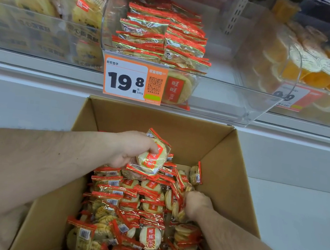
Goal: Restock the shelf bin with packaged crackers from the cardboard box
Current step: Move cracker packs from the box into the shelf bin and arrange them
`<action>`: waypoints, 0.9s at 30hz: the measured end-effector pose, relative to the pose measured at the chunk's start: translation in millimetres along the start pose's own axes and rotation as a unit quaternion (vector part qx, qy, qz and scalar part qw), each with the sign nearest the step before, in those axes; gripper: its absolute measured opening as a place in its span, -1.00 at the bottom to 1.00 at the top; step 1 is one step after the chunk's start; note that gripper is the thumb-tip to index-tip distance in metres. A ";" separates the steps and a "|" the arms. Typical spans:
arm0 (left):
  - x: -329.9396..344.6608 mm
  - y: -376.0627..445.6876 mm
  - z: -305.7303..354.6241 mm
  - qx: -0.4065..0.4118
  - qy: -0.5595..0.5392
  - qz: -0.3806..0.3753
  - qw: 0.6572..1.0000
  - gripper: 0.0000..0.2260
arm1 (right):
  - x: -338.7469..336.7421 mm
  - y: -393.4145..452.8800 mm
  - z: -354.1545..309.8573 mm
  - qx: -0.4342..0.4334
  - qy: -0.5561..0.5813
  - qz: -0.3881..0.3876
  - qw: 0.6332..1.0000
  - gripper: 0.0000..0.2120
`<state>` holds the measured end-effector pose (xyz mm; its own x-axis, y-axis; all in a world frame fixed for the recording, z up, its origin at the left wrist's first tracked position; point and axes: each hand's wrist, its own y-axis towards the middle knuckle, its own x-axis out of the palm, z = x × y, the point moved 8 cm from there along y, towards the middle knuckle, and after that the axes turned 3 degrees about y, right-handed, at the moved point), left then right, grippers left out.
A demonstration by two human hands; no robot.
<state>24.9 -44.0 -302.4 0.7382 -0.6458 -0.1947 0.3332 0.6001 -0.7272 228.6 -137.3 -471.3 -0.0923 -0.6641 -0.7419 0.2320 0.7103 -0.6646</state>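
Observation:
An open cardboard box [228, 163] below the shelf holds several red-and-clear cracker packs [129, 207]. My left hand [134, 148] is above the pile at the box's far side, shut on a small stack of cracker packs [152, 156]. My right hand [197, 203] is lower, pressed into the packs on the right side of the pile, fingers curled around some; the fingertips are hidden. Above, the clear shelf bin [235, 104] holds stacked cracker packs [162, 35] in its left half, the right half bare.
An orange price tag reading 19.8 [128, 78] hangs on the bin's front. A clear bin of yellow pastry bags [38, 15] sits to the left, a bin of orange jelly cups [322, 71] to the right. White shelf fronts and floor surround the box.

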 end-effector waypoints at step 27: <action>30.9 -50.7 36.8 0.064 -0.304 -0.114 0.944 -0.67 | -226.5 -263.2 -57.3 -0.353 -0.002 0.660 0.663 -0.88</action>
<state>52.3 -77.1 -247.3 0.8255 -0.3991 0.3990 0.5639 0.5549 -0.6116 132.9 -160.4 -133.3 -0.2575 0.6453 -0.7192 -0.4036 0.6044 0.6868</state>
